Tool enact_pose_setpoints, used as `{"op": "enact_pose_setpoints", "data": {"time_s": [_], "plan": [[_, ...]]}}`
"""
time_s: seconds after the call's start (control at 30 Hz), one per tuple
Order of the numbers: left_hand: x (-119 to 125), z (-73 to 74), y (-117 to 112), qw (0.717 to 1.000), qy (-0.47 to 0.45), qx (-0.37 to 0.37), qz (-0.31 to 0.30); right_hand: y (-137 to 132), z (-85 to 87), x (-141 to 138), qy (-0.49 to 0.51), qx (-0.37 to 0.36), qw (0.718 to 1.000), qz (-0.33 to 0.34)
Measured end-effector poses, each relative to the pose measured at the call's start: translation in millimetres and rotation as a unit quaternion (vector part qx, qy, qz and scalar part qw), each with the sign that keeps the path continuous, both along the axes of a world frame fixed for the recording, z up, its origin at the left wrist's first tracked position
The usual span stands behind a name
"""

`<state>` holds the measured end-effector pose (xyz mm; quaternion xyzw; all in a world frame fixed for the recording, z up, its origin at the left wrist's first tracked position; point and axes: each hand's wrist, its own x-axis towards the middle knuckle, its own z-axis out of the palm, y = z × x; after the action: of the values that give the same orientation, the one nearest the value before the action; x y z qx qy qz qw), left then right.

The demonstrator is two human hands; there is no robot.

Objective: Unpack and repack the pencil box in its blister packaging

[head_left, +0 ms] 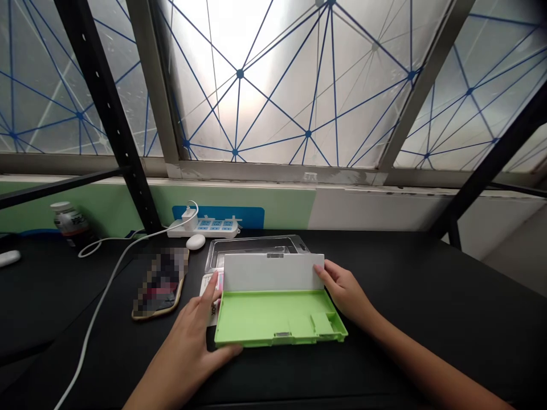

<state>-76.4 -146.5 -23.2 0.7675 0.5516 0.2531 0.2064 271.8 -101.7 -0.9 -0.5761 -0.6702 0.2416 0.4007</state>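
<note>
The grip of the left hand (194, 330) spanned wide, clasping the left side of an oblong lime-green plastic case (265, 316), apparently to steady it on the black tabletop (427, 273), lower centre of frame. The right hand (344, 287) pinched its flat white lid (256, 276) at the right edge, presumably to hold it raised.

Left hand (197, 336): holding green case (269, 313) at left
Right hand (345, 289): pinching raised white lid (271, 276)
Phone (161, 287): between white cable (99, 299) and green case

Hands (195, 336) (345, 291), two; green case (273, 313), one; clear tray (252, 246), one; phone (160, 289), one; power strip (213, 229), one; plug (189, 218), one; bottle (72, 223), one.
</note>
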Motion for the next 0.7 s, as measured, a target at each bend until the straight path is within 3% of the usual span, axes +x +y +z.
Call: {"op": "enact_pose_setpoints", "data": {"time_s": [0.2,0.37,0.43,0.7], "plan": [[-0.8,1.0,-2.8,1.0,-0.006,0.016,0.009,-12.9,2.4,7.5,-0.011,0.014,0.998,0.056],[-1.7,4.2,-0.4,0.999,-0.008,0.037,0.018,-28.9,12.8,17.7,-0.034,-0.008,0.979,0.202],[-2.8,3.9,1.4,0.999,-0.005,0.035,0.024,-32.0,13.6,18.5,-0.042,-0.023,0.973,0.226],[-3.0,-1.7,6.5,0.998,0.018,0.06,0.022,-28.2,6.5,14.2,-0.105,-0.051,0.99,0.077]]}}
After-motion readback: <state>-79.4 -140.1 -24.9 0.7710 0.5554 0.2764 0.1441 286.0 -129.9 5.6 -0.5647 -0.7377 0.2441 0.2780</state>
